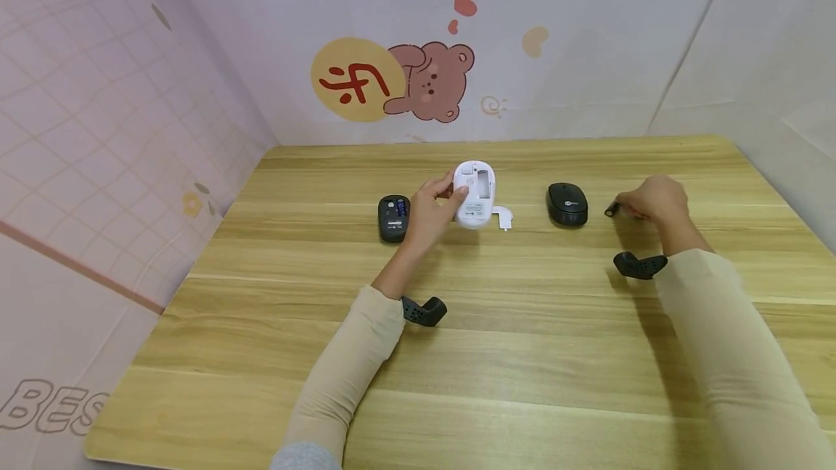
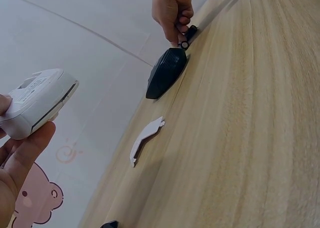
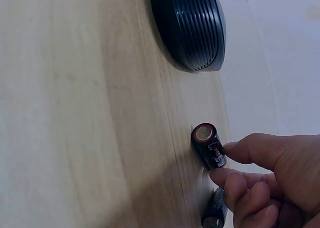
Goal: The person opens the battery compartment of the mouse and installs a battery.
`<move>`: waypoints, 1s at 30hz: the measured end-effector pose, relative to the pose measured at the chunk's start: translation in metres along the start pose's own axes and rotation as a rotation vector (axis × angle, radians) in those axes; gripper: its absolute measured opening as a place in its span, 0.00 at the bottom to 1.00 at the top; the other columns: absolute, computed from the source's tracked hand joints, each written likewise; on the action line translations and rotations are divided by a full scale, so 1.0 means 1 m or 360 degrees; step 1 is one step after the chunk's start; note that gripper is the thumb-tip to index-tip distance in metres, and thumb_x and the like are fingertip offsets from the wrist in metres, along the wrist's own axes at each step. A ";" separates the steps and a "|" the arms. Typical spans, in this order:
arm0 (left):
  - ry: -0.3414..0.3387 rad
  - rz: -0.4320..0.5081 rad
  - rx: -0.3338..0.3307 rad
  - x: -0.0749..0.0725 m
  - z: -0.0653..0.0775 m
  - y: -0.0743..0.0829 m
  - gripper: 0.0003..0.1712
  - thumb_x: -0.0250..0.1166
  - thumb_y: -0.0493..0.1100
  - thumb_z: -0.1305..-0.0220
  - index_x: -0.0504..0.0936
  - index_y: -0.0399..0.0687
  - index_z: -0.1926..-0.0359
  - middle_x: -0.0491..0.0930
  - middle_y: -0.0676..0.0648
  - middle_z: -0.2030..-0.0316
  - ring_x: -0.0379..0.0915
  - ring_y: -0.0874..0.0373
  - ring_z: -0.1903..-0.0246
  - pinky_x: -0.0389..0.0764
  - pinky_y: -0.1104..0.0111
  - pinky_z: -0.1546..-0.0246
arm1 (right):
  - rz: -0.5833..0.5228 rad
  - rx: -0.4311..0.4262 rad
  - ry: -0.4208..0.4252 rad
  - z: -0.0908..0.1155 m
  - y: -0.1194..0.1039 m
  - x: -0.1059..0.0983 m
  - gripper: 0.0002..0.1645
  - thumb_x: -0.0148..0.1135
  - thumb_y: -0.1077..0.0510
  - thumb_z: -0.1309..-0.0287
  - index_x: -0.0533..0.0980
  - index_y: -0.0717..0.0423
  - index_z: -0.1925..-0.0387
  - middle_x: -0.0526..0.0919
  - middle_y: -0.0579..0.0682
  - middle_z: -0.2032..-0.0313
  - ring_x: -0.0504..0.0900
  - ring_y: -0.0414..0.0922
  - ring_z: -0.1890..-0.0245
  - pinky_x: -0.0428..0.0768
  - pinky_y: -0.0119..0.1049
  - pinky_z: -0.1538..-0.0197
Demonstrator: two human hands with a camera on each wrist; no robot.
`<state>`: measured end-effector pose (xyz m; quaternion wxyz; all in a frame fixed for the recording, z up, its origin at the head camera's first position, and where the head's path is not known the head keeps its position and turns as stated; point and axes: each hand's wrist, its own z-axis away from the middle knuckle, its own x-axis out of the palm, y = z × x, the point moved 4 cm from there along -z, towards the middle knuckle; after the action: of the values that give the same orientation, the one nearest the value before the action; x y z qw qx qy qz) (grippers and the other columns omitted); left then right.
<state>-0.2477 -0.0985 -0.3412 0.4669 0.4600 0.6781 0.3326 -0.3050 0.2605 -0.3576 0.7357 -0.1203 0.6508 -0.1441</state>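
Note:
My left hand [image 1: 427, 215] grips a white computer mouse [image 1: 480, 215] above the table, thumb on its underside, which faces me. An empty battery compartment [image 1: 484, 184] shows in that underside. The white battery cover [image 1: 504, 216] lies on the table just right of the mouse. At the far right, my right hand [image 1: 658, 201] pinches a black battery [image 3: 209, 147] between thumb and index finger, close over the tabletop. A second dark battery [image 3: 215, 208] lies beneath the curled fingers in the right wrist view.
A black mouse [image 1: 567, 203] sits upright between the two hands. Left of my left hand, another black mouse [image 1: 392, 220] lies bottom up with a blue battery [image 1: 401, 207] in its compartment. A wall [image 1: 562, 93] with printed cartoons rises behind the wooden table [image 1: 509, 354].

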 end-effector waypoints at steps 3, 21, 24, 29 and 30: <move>0.0002 0.0012 0.0000 0.000 0.000 0.000 0.25 0.64 0.42 0.40 0.74 0.39 0.42 0.76 0.42 0.60 0.72 0.57 0.62 0.78 0.74 0.75 | 0.0024 -0.0013 -0.0011 -0.001 -0.004 0.001 0.28 0.56 0.46 0.46 0.72 0.52 0.97 0.70 0.48 0.90 0.71 0.49 0.80 0.70 0.38 0.77; 0.0001 0.0015 0.0000 0.002 0.000 0.002 0.24 0.64 0.41 0.40 0.74 0.40 0.43 0.77 0.42 0.61 0.73 0.56 0.62 0.77 0.75 0.73 | -0.0081 -0.0048 0.0025 0.001 -0.017 -0.001 0.25 0.55 0.47 0.48 0.75 0.54 0.95 0.73 0.48 0.91 0.73 0.48 0.86 0.69 0.35 0.82; 0.0005 0.0011 0.0013 0.002 0.000 0.002 0.24 0.64 0.41 0.40 0.74 0.39 0.43 0.77 0.42 0.61 0.73 0.56 0.62 0.76 0.76 0.73 | -0.0101 -0.0112 0.0057 0.002 -0.026 -0.005 0.25 0.53 0.48 0.46 0.78 0.57 0.91 0.76 0.50 0.90 0.74 0.49 0.86 0.69 0.36 0.83; -0.0003 0.0008 0.0010 0.004 -0.001 0.001 0.25 0.64 0.41 0.40 0.74 0.38 0.43 0.76 0.42 0.62 0.73 0.55 0.62 0.75 0.77 0.73 | -0.0124 -0.0199 0.0076 0.006 -0.054 -0.012 0.25 0.54 0.48 0.44 0.80 0.61 0.86 0.78 0.49 0.88 0.76 0.48 0.84 0.69 0.37 0.80; -0.0006 0.0009 0.0006 0.004 0.000 0.001 0.25 0.64 0.41 0.40 0.74 0.37 0.43 0.76 0.42 0.62 0.73 0.55 0.62 0.75 0.77 0.74 | -0.0134 -0.0215 0.0082 0.007 -0.061 -0.014 0.25 0.54 0.48 0.44 0.80 0.61 0.86 0.78 0.48 0.87 0.76 0.48 0.84 0.70 0.37 0.79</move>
<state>-0.2484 -0.0947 -0.3417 0.4662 0.4634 0.6766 0.3318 -0.3032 0.2092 -0.3218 0.7023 -0.1934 0.6720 -0.1338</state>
